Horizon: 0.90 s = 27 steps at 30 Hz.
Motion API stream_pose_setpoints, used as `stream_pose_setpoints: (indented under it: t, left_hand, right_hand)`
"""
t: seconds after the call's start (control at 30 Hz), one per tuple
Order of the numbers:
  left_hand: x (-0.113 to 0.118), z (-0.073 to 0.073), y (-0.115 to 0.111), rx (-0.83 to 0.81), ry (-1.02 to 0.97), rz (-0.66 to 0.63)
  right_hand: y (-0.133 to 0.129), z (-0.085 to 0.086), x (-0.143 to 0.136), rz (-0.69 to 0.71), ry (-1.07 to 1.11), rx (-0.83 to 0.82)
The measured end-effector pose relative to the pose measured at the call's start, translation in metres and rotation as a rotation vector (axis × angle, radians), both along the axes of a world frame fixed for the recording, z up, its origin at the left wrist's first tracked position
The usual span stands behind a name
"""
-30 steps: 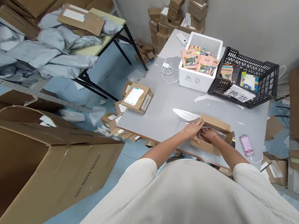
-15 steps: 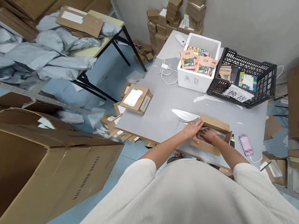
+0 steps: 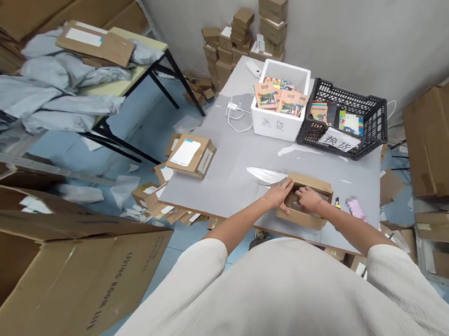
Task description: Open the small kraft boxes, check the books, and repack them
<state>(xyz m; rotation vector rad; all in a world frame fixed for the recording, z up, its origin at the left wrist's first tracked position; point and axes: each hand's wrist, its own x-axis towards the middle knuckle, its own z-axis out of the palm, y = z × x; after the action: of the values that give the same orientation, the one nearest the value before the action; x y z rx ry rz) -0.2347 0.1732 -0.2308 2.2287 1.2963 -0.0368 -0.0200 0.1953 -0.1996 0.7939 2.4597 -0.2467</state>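
An open cardboard box [image 3: 306, 220] lies lengthwise near the front edge of the grey table [image 3: 224, 191]. My left hand [image 3: 278, 195] grips its left end, thumb and fingers spread across the end wall. Inside the box is my right hand [image 3: 308, 198], its fingers curled down and their tips hidden; what they hold cannot be made out. Something clear and shiny, like plastic film, shows at the bottom of the box. Just left of the box lies a white pointed strip [image 3: 265, 174], perhaps paper or film.
A white foam box [image 3: 276, 129] of booklets and a black plastic crate [image 3: 341, 141] stand at the back. A labelled carton [image 3: 189, 156] sits at the table's left. Right of the open box are a cutter-like object [image 3: 337, 203] and a blurred pink item [image 3: 356, 208].
The view has shifted, so the table sits further left. My right hand has lifted slightly and moved toward the left inside the box; my left hand stays at the left end.
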Motion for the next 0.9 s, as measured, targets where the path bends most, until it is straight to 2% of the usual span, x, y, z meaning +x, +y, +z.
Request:
stream_pose_setpoints:
  t: [0.13,0.23,0.37,0.47,0.53,0.6,0.73,0.83,0.9]
  left_hand:
    - [0.0,0.002,0.001,0.013,0.016,-0.01]
    - [-0.001,0.002,0.003,0.034,0.034,-0.014]
    - [-0.001,0.0,0.004,0.027,0.067,-0.026]
    - [-0.002,-0.001,0.004,0.009,0.086,-0.025]
    - [-0.002,0.0,0.005,0.007,0.094,-0.022]
    - [-0.001,0.001,0.006,0.01,0.113,-0.024]
    - [0.002,0.003,0.007,0.015,0.167,-0.028]
    - [0.005,0.004,0.006,0.027,0.21,-0.023]
    - [0.007,0.004,0.006,0.026,0.236,-0.022]
  right_hand:
    - [0.007,0.043,0.025,-0.028,0.164,0.066]
    - [0.018,0.076,0.055,-0.151,0.286,0.135]
    - [0.034,0.111,0.111,-0.424,0.642,0.289]
    - [0.041,0.119,0.154,-0.759,0.888,0.451]
    - [0.041,0.111,0.178,-1.015,1.003,0.523]
    - [0.038,0.092,0.198,-1.247,1.081,0.549]
    - [0.021,0.033,0.219,-1.627,1.147,0.498]
    - [0.003,-0.015,0.217,-1.882,1.175,0.419]
    - [-0.009,-0.042,0.209,-1.991,1.186,0.361]
